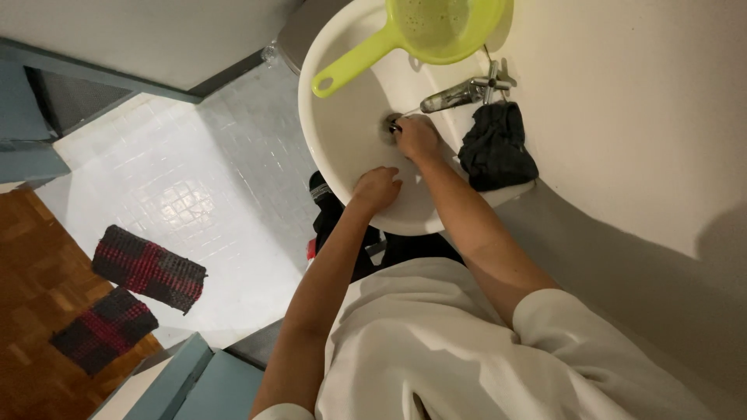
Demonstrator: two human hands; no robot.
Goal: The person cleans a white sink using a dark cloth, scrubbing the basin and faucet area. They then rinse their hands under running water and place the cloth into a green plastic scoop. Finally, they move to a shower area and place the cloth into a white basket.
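Head view: hands (416, 137) inside sink (327, 148) rim

shirt (436, 342): white, short sleeves, loose folds
arms: bare from sleeve to wrist
hands: no gloves, no rings seen

Small tiled washroom seen from above

A pale wall (638, 140) fills the right side, shaded grey lower down. The floor (194, 194) is white tile with a bright patch of light on it, and turns to brown wood parquet (31, 295) at the far left. Two dark red and grey checked mats (148, 268) lie where tile meets wood. Blue-grey painted woodwork (31, 148) frames the left edge, and more of it stands at the bottom (194, 385).
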